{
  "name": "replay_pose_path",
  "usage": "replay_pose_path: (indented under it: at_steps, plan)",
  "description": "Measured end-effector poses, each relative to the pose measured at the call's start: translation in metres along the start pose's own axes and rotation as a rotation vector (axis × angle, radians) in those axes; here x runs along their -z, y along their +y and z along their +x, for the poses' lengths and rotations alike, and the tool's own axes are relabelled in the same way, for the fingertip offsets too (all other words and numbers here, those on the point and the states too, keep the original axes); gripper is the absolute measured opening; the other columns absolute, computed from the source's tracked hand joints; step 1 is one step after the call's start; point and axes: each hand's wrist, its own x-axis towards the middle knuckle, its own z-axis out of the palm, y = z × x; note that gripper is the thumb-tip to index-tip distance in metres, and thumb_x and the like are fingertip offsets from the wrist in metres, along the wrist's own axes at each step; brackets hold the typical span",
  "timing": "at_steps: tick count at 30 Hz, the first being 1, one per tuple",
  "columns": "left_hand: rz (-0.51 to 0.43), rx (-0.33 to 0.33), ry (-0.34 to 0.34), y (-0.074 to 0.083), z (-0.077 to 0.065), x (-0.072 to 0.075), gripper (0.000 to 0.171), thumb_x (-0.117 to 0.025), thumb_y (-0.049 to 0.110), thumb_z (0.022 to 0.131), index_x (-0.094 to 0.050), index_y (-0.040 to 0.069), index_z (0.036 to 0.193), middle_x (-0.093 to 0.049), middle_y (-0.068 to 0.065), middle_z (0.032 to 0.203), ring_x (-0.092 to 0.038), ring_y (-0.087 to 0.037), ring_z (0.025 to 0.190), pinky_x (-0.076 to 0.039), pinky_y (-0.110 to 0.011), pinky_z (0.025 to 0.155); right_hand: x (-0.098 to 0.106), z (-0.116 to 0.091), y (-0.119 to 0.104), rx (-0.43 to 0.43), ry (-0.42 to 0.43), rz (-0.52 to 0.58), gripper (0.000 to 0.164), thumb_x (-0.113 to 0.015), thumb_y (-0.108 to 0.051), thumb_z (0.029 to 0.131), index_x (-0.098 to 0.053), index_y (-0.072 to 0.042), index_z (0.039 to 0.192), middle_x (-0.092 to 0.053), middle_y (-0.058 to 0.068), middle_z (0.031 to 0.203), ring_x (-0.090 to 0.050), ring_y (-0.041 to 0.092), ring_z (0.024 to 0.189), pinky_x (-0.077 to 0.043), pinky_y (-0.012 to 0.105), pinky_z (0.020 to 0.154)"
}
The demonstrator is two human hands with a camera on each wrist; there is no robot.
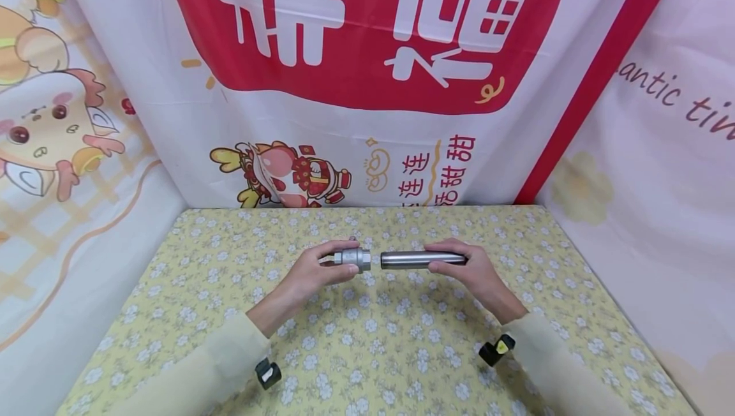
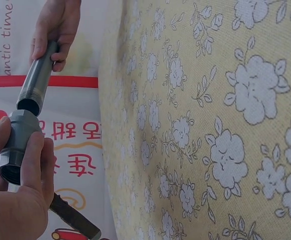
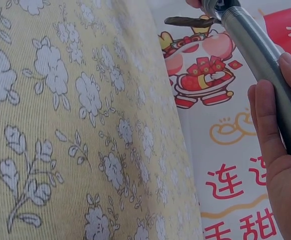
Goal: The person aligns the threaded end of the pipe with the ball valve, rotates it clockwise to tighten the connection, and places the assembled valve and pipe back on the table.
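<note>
A grey metal ball valve (image 1: 359, 259) with hex ends is held between the thumb and fingers of my left hand (image 1: 307, 272). Its dark lever handle (image 2: 75, 218) sticks out beyond my fingers in the left wrist view. My right hand (image 1: 475, 270) grips a smooth steel pipe (image 1: 404, 260) by its far right part. Threads ring the pipe's near end (image 2: 31, 96), which faces the valve's opening. In the head view a narrow gap separates pipe and valve, the two roughly in line, both raised over the table.
A yellow flowered cloth covers the table (image 1: 356, 352). Behind it hangs a white and red printed curtain (image 1: 344, 97), with more printed cloth (image 1: 649, 180) at both sides. Black camera mounts (image 1: 268, 373) sit at both wrists.
</note>
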Motion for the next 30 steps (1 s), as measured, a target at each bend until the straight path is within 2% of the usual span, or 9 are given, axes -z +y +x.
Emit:
replay_pose_path:
  at_steps: [3,7,14,18,25,30]
  plan:
    - [0.002,-0.002,0.001,0.0005,-0.0006,-0.001,0.056,-0.085,0.022,0.098,-0.066,0.022,0.151,-0.054,-0.014,0.157,-0.067,-0.026,0.123,-0.059,-0.047,0.108,-0.0014,0.0008,-0.0012,0.007,-0.006,0.003,0.04,-0.085,-0.021,0.098,-0.078,-0.015,0.136,-0.072,0.004,0.133,-0.074,0.017,0.109,-0.062,0.029,0.087]
    - [0.02,-0.007,0.001,0.0007,-0.0016,-0.0015,0.056,-0.086,0.023,0.098,-0.067,0.024,0.15,-0.055,-0.012,0.157,-0.068,-0.026,0.122,-0.057,-0.052,0.109,-0.0021,0.0016,-0.0021,0.013,-0.005,-0.004,0.039,-0.084,-0.021,0.098,-0.078,-0.015,0.137,-0.072,0.003,0.133,-0.074,0.017,0.109,-0.062,0.03,0.087]
    - [0.044,-0.013,0.003,0.0016,-0.0027,-0.0022,0.056,-0.085,0.026,0.098,-0.067,0.024,0.151,-0.054,-0.014,0.159,-0.068,-0.027,0.123,-0.059,-0.049,0.107,-0.0032,0.0019,-0.0041,0.005,-0.006,-0.005,0.048,-0.084,-0.022,0.098,-0.073,-0.005,0.142,-0.072,0.003,0.133,-0.073,0.017,0.11,-0.062,0.028,0.088]
    - [0.047,-0.01,-0.003,0.0013,-0.003,-0.0033,0.057,-0.086,0.026,0.097,-0.066,0.024,0.151,-0.053,-0.014,0.16,-0.068,-0.027,0.123,-0.057,-0.053,0.109,-0.0043,0.0016,-0.005,-0.005,-0.006,-0.001,0.046,-0.085,-0.025,0.098,-0.075,-0.009,0.14,-0.071,0.004,0.135,-0.073,0.018,0.112,-0.063,0.031,0.09]
    - [0.029,-0.012,-0.006,0.0017,-0.0043,-0.0058,0.057,-0.085,0.025,0.098,-0.066,0.022,0.152,-0.054,-0.016,0.156,-0.067,-0.027,0.123,-0.058,-0.053,0.108,-0.0067,0.0016,-0.0047,0.001,-0.006,0.004,0.04,-0.086,-0.025,0.097,-0.079,-0.018,0.136,-0.071,0.006,0.135,-0.073,0.019,0.112,-0.063,0.03,0.09]
    - [0.015,-0.009,0.002,0.0008,-0.0033,-0.0081,0.056,-0.086,0.024,0.097,-0.068,0.025,0.149,-0.056,-0.013,0.154,-0.068,-0.026,0.121,-0.057,-0.055,0.108,-0.0088,0.0014,-0.0052,0.005,-0.014,0.005,0.039,-0.085,-0.025,0.098,-0.079,-0.019,0.136,-0.071,0.006,0.135,-0.073,0.019,0.112,-0.062,0.028,0.09]
